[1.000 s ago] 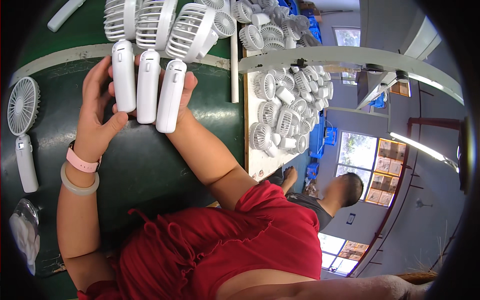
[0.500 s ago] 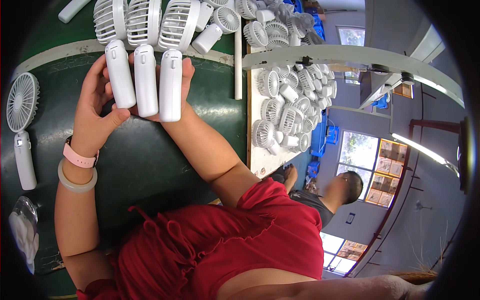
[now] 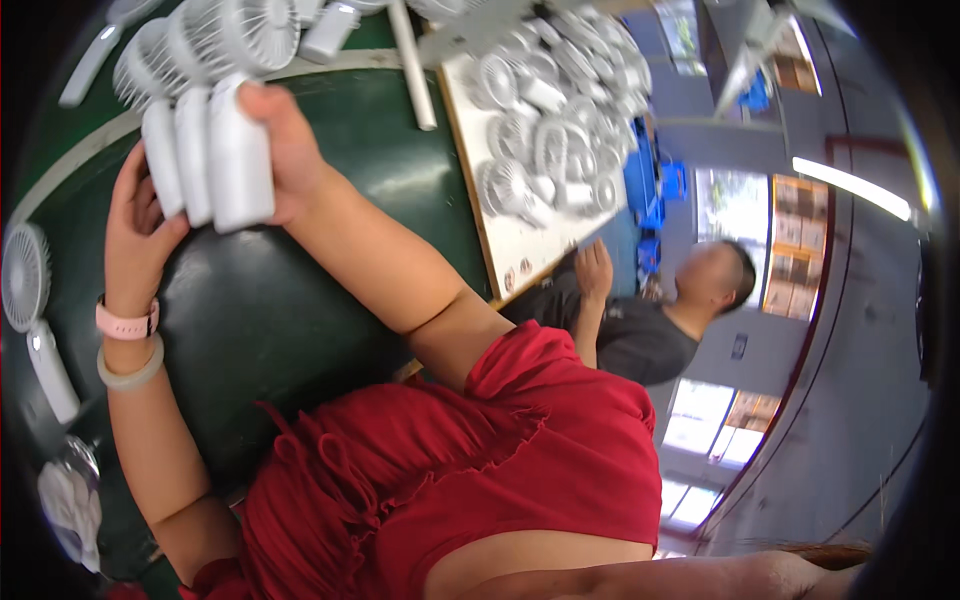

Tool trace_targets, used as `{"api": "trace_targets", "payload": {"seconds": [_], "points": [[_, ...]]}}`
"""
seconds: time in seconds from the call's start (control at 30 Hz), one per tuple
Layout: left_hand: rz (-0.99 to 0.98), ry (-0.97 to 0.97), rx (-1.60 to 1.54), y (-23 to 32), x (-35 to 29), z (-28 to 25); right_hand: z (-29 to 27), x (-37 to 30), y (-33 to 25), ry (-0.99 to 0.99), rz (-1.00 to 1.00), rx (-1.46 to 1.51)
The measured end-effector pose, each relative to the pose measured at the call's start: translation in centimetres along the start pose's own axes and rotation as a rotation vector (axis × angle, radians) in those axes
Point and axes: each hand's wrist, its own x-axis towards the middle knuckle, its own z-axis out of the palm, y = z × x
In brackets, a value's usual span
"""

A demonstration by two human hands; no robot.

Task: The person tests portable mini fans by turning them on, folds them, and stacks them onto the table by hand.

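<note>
Three white handheld fans stand side by side between my two hands, held over a dark green tabletop. Their round slatted heads point to the far side, and their handles are pressed together, tilted and slightly blurred. My left hand closes round the handle at the left end of the row, its thumb on the near ends. Around the right-end handle wraps my right hand, thumb over its top. Some of my fingers are hidden behind the handles.
Another white fan lies at the left edge, above a crumpled clear-and-white bag. Loose fans lie at the far side beside a white bar. A heap of fans covers a white table on the right, near a seated person.
Both hands and the three fans have shifted left in the picture. The handles are now squeezed together and turned, and my right hand has come round onto the right-end handle.
</note>
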Motion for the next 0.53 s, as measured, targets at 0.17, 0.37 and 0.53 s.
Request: {"api": "trace_targets", "payload": {"seconds": [0.17, 0.37, 0.53], "points": [[-0.009, -0.101, 0.273, 0.3, 0.1, -1.7, 2.2, -11.0, -3.9, 0.201, -0.074, -0.533], [-0.058, -0.035, 0.258, -1.5, 1.3, -2.0, 0.7, -25.7, -9.0, 0.581, -0.501, -0.949], [-0.019, -0.025, 0.395, -2.8, 1.4, -3.6, 1.6, -29.3, -11.3, 0.368, -0.662, -0.55]]}}
